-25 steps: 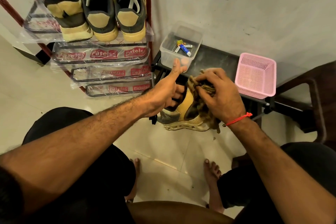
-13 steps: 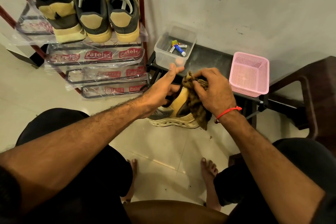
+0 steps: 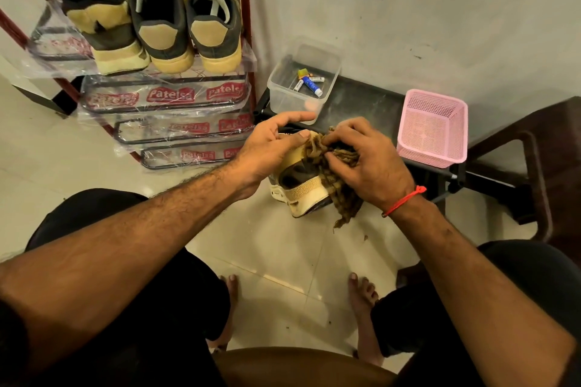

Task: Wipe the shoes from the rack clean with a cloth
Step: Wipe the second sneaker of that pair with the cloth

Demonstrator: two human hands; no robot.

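Yellow-and-black sneaker (image 3: 301, 188) held above floor between both hands, sole edge toward camera. Left hand (image 3: 267, 154) grips its upper, index finger extended. Right hand (image 3: 367, 163) curls fingers around brown cloth (image 3: 342, 185), pressing it onto shoe. Clear plastic tub (image 3: 283, 94) holds small tubes (image 3: 309, 82). Pink basket (image 3: 432, 129) just beside right hand.

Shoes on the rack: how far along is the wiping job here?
Nothing is visibly finished. In hand: the left hand steadies one tan shoe while the right hand rubs a brown cloth over it. Three shoes sit on the rack's top shelf; whether they are already wiped cannot be told.
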